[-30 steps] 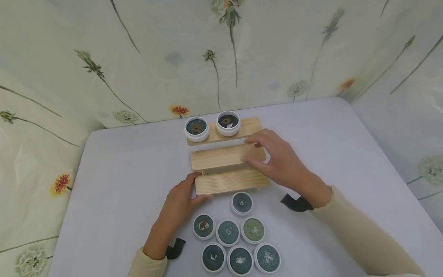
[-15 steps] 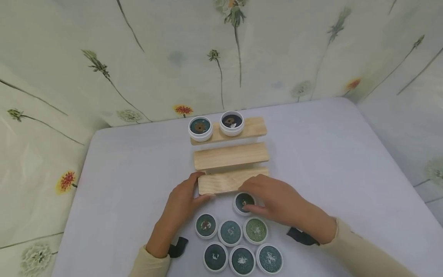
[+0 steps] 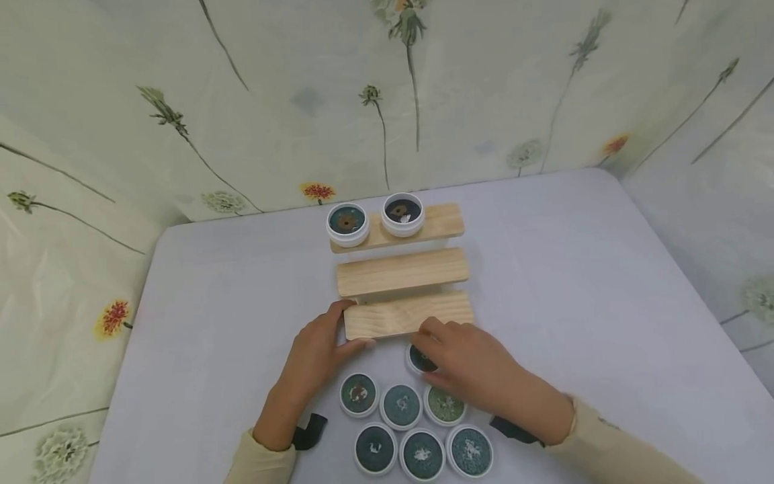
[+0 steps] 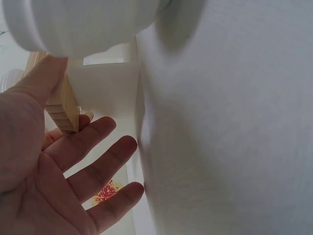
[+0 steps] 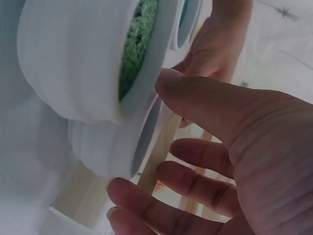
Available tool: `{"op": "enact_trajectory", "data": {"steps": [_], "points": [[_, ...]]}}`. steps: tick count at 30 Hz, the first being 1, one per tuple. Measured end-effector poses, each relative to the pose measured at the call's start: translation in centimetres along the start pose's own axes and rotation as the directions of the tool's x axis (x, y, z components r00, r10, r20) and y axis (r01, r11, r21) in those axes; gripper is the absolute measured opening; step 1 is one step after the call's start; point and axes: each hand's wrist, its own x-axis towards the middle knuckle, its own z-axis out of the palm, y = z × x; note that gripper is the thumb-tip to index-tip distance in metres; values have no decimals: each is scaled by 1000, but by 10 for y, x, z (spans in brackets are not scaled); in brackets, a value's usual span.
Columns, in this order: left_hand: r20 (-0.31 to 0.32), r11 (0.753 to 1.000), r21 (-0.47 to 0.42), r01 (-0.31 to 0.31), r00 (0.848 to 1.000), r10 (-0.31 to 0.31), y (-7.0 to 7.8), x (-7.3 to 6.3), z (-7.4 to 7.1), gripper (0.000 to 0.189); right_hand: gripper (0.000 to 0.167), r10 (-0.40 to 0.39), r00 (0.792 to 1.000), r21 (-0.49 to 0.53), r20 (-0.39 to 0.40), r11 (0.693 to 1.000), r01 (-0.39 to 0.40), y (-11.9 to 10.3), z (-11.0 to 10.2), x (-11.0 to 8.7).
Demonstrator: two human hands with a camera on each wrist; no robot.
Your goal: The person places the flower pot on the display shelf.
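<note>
A three-step wooden stand [image 3: 404, 272] rises from the white table. My left hand [image 3: 313, 356] holds the left end of its lowest step; in the left wrist view, thumb and forefinger [image 4: 66, 149] lie on either side of the board [image 4: 62, 110], other fingers spread. My right hand [image 3: 468, 366] is over a small round white pot with a dark top [image 3: 420, 358], just in front of that step. In the right wrist view its fingers [image 5: 129, 196] are loosely bent near this pot's rim [image 5: 105, 147], with the thumb near the green-topped pot [image 5: 73, 63].
Two white pots, one teal-topped [image 3: 347, 225] and one dark-topped [image 3: 402, 215], sit on the top step. Several more pots with green or teal tops, such as a speckled one [image 3: 469, 452], stand close together in front. Behind the table [image 3: 230, 289] hangs a flower-print cloth [image 3: 290, 101].
My right hand has come from the stand's middle step down toward me, over the nearest pot, and its fingers have drawn closer around it. The left hand stays at the lowest step.
</note>
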Motion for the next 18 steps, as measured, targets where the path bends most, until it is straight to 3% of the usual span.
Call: {"op": "enact_trajectory", "data": {"steps": [11, 18], "points": [[-7, 1000, 6, -12, 1000, 12, -2, 0, 0, 73, 48, -9, 1000, -53, 11, 999, 10, -7, 6, 0], [-7, 1000, 14, -17, 1000, 17, -1, 0, 0, 74, 50, 84, 994, -4, 66, 996, -84, -14, 5, 5]]}}
